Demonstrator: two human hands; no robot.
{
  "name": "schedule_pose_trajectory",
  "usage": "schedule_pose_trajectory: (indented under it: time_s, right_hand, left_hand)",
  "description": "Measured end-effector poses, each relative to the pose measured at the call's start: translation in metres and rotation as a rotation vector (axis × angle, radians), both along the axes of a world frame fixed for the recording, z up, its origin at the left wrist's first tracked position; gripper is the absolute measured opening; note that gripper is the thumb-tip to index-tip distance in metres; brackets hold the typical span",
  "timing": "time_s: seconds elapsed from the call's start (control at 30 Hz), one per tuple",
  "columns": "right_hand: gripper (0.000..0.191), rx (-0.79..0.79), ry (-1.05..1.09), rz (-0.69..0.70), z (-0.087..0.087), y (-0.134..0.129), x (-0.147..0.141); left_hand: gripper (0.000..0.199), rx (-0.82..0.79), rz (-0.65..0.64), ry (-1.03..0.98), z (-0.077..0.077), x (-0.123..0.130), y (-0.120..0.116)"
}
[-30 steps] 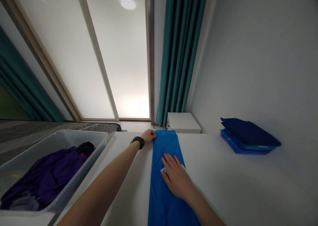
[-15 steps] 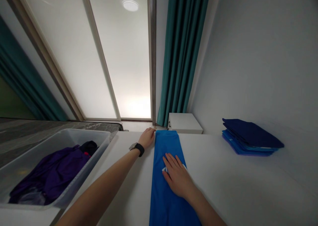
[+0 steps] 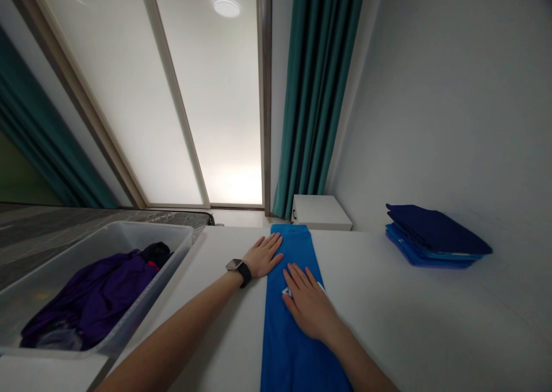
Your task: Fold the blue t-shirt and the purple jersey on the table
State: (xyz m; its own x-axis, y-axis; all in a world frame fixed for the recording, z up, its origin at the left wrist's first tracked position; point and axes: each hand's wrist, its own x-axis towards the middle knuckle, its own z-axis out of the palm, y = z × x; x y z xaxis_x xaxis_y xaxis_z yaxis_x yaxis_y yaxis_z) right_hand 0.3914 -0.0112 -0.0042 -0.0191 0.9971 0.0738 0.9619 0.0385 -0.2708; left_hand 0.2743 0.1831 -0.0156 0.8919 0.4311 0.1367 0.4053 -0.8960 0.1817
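A blue garment (image 3: 282,329) lies folded into a long strip on the white table (image 3: 224,329), running from the far edge toward me. My left hand (image 3: 262,256), with a dark watch on its wrist, rests flat with fingers spread at the strip's left edge, fingertips on the cloth. Flat on the middle of the strip lies my right hand (image 3: 309,303), fingers extended, partly covering a white print. Neither hand grips anything.
At left stands a clear plastic bin (image 3: 183,237) with purple clothing (image 3: 107,297) and a dark piece inside. A stack of folded navy and blue clothes (image 3: 435,231) sits at right by the wall. Beyond the table is a white cabinet (image 3: 321,211).
My left hand has come down from the garment's far left corner toward me and now lies spread on its edge. My right hand has stayed almost still.
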Motion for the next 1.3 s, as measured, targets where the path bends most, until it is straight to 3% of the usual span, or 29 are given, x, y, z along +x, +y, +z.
schedule_pose_trajectory:
  time_s: [0.3, 0.77, 0.93, 1.3]
  right_hand:
    - [0.06, 0.024, -0.048, 0.008, -0.003, 0.0, -0.001]
    - [0.061, 0.064, -0.049, -0.017, 0.003, -0.016, 0.015]
    - [0.064, 0.061, -0.048, 0.043, -0.001, -0.029, 0.005]
    - [0.067, -0.045, -0.006, 0.063, 0.007, -0.051, -0.009]
  left_hand:
    - [0.061, 0.056, -0.007, 0.006, 0.009, -0.008, -0.018]
    - [0.067, 0.011, -0.141, 0.0, 0.018, -0.065, -0.081]
    - [0.072, -0.036, -0.176, 0.028, 0.024, -0.079, -0.1]
    - [0.076, -0.047, -0.167, -0.003, 0.022, -0.088, -0.109]
